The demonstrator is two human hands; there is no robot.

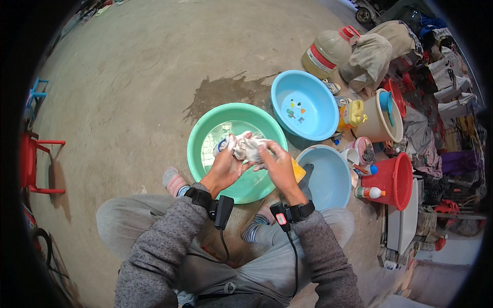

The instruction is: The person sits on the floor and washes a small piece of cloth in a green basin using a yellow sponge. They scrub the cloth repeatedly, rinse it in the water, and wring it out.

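Over a green basin (pixel 197 134) of water, both of my hands hold a bunched, wet white cloth (pixel 248 148). My left hand (pixel 230 167) grips it from the left, palm partly upward. On the right side, my right hand (pixel 277 163) has its fingers curled around the other end. Something white with a blue edge (pixel 221 144) shows beside my left fingers; I cannot make out whether it belongs to the cloth. A ribbed washboard-like surface lies under the water. By my right wrist is a yellow object (pixel 297 170), partly hidden, at the basin's edge.
A bright blue basin (pixel 280 97) stands beyond the green one, and a paler blue basin (pixel 339 177) to the right. Bottles, a beige bucket (pixel 367 123), a red bucket (pixel 395 185) and a large jug (pixel 326 54) crowd the right. A red stool (pixel 31 164) stands left.
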